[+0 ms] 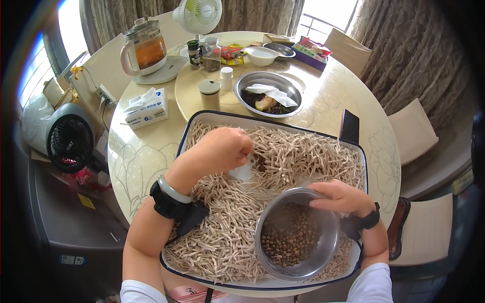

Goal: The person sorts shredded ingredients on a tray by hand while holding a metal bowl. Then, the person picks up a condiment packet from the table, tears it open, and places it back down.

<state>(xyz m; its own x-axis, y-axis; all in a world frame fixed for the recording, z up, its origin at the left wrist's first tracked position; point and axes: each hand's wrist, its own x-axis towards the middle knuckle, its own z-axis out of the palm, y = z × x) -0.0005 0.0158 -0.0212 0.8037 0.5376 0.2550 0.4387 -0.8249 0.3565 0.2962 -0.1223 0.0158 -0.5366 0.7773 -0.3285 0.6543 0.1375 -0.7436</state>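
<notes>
From my place I see that the near bowl (329, 242) is of bare metal, smooth, with a soft shine. The round grains (290, 237) look matt and slightly rough, and the pale sticks (222, 227) look dry, matt and rough. The tray (242, 174) has a smooth, glossy surface, but its material I cannot tell. The table top (348, 91) is smooth and strongly shiny. The farther bowl (290, 86) is polished metal. The jug (148, 52) looks to me like clear, glossy glass. The curtain (394, 55) is patterned cloth.
</notes>
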